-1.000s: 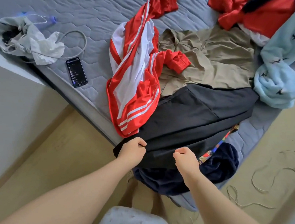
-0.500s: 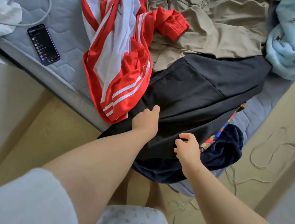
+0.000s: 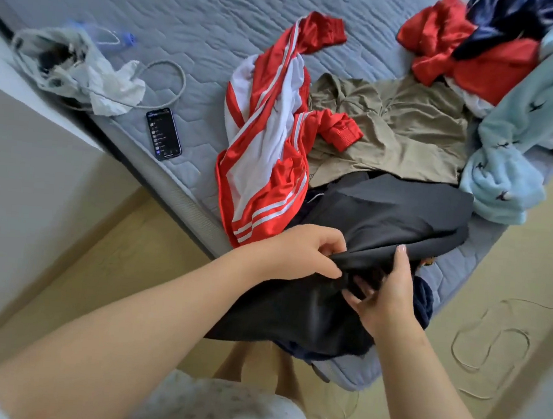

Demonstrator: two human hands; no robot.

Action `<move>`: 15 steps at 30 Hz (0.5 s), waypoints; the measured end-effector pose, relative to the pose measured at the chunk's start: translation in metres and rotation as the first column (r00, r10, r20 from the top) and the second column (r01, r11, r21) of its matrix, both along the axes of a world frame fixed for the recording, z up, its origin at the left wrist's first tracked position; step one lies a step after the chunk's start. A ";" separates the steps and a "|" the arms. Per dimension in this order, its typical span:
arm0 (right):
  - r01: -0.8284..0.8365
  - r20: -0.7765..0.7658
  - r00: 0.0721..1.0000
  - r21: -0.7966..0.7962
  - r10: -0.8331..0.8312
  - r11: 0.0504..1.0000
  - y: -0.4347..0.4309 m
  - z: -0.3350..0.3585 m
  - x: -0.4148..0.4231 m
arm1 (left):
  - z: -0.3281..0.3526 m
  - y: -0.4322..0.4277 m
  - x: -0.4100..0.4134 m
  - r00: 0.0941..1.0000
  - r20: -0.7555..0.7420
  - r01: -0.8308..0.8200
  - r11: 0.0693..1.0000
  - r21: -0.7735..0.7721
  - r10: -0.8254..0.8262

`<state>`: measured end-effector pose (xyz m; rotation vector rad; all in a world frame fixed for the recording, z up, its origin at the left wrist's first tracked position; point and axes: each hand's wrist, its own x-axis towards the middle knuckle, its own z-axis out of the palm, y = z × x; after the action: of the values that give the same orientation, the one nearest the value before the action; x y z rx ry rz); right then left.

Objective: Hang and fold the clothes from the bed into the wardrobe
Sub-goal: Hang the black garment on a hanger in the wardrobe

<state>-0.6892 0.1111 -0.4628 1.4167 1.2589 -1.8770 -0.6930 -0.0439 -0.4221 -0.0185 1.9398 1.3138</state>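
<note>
Toward the left edge of the bed (image 3: 184,13) a phone (image 3: 163,133) lay face up, well apart from the work. To its right, the red-and-white jacket (image 3: 265,162) trailed down to the near edge. Beside its lower end, your left hand (image 3: 301,254) pinched a raised fold of the black garment (image 3: 384,214) between thumb and fingers. That garment lay at the bed's near corner, overlapping the lower edge of a khaki garment (image 3: 390,132), with its near end hanging off the edge. Your right hand (image 3: 383,300), close beside the left, gripped the same fold with fingers curled beneath it. A pale blue fleece (image 3: 511,155) sat at the right edge.

Judgement: the black cloth appeared light, thin and limp, and would sag from any single hold. Taking it at two spread points along one hem would likely keep it flat for folding.
</note>
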 end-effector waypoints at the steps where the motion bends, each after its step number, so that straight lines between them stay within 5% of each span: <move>1: 0.025 0.011 1.000 -0.037 -0.025 0.999 0.000 0.015 -0.003 | 0.017 -0.002 0.002 0.999 -0.017 0.038 0.999 0.013 -0.038; 5: 0.108 -0.007 0.994 -0.091 -0.110 0.990 -0.001 0.062 -0.009 | 0.064 -0.023 0.019 0.991 -0.039 0.130 0.992 0.000 -0.130; 9: -0.067 -0.149 0.986 0.028 0.070 0.997 -0.015 0.089 -0.001 | 0.086 -0.048 0.049 0.987 0.061 0.150 0.989 -0.008 -0.149; 12: -0.245 -0.267 0.928 0.085 0.259 0.966 -0.029 0.110 0.011 | 0.083 -0.056 0.067 0.979 0.147 -0.141 0.990 -0.012 0.141; 15: -0.384 -0.342 0.853 0.103 0.396 0.917 -0.039 0.129 0.019 | 0.070 -0.050 0.067 0.838 0.008 -0.533 0.821 -0.205 0.546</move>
<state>-0.6700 0.0723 -0.3337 0.7635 1.6120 -1.8745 -0.6260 -0.0943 -0.3517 -0.7574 2.0776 1.4380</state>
